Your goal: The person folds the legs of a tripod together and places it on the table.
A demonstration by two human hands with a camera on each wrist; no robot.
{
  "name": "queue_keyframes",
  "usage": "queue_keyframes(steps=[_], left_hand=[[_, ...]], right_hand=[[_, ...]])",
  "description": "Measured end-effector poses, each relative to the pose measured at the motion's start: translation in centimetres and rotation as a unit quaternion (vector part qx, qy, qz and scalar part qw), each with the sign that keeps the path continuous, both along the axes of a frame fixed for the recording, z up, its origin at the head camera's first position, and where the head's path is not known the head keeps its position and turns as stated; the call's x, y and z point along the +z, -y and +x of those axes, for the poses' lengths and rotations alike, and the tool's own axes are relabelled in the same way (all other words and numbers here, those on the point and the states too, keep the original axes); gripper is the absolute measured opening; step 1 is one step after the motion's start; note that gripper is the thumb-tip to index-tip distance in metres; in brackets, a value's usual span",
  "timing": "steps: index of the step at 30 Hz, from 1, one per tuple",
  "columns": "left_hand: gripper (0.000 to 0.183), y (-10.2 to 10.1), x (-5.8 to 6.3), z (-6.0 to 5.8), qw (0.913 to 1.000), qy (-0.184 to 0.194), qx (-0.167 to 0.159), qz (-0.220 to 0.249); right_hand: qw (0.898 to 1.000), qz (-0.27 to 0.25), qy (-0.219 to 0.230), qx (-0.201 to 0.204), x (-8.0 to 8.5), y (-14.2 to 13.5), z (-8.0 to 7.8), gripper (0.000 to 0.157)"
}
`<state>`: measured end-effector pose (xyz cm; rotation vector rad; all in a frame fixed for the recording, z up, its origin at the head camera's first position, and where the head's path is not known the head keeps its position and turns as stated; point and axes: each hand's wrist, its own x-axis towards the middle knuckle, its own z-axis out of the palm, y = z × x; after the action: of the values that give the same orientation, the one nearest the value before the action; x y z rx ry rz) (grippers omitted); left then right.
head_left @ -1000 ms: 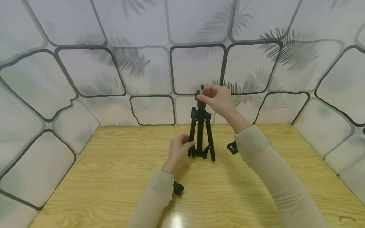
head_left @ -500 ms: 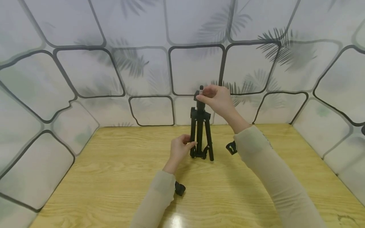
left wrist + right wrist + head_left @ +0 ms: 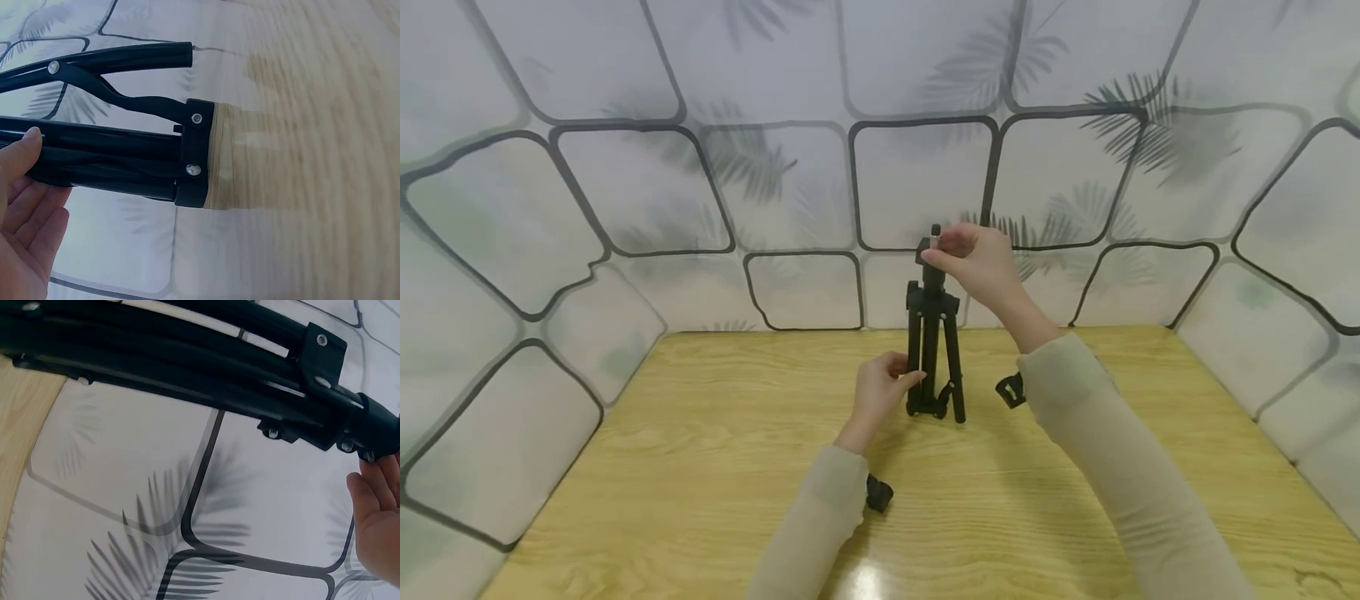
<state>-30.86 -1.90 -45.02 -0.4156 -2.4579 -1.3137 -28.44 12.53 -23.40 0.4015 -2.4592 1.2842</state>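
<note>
A small black tripod [image 3: 930, 346] stands upright near the back of the table, between both hands. My left hand [image 3: 878, 392] pinches its left leg low down between thumb and fingers. That leg lies close along the centre column, while the right leg [image 3: 954, 367] angles outward. In the left wrist view, the hinged brace [image 3: 195, 153] at the column's foot is visible, its arm running to the spread leg [image 3: 144, 57]. My right hand [image 3: 988, 265] holds the tripod's head, with a silver and black tip showing above the thumb. The right wrist view cuts off most of that grip.
The wood-grain table [image 3: 715, 467] runs up to a patterned fabric wall [image 3: 797, 183] close behind the tripod. Similar walls flank both sides. Black wrist straps [image 3: 878, 493] show at the sleeves.
The left hand has moved slightly right, pressing the tripod's left leg inward against the centre column. The right hand keeps its hold on the head; the right leg stays spread.
</note>
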Motion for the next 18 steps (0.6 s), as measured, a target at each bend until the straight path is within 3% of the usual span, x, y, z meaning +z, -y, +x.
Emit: queue_keyframes(steps=[5, 8, 11, 16, 18], left_hand=[[0.033, 0.1, 3.6, 2.6, 0.9995, 0.028, -0.012, -0.001], [0.029, 0.1, 4.7, 3.3, 0.9994, 0.032, -0.009, -0.012], [0.030, 0.1, 4.7, 3.3, 0.9992, 0.036, -0.006, -0.014], [0.037, 0.1, 2.3, 1.7, 0.9990, 0.040, -0.016, 0.012], [0.034, 0.0, 1.7, 1.4, 0.9991, 0.039, -0.014, 0.000]], right_hand=[[1.000, 0.004, -0.012, -0.012, -0.2, 0.1, 0.1, 0.044], [1.000, -0.002, -0.018, -0.010, -0.4, 0.1, 0.2, 0.044], [1.000, -0.013, -0.023, 0.000, -0.6, -0.1, 0.4, 0.043], [1.000, 0.006, -0.018, 0.005, -1.1, -1.2, 1.0, 0.046], [1.000, 0.020, -0.015, 0.004, -1.7, -1.7, 1.3, 0.047]])
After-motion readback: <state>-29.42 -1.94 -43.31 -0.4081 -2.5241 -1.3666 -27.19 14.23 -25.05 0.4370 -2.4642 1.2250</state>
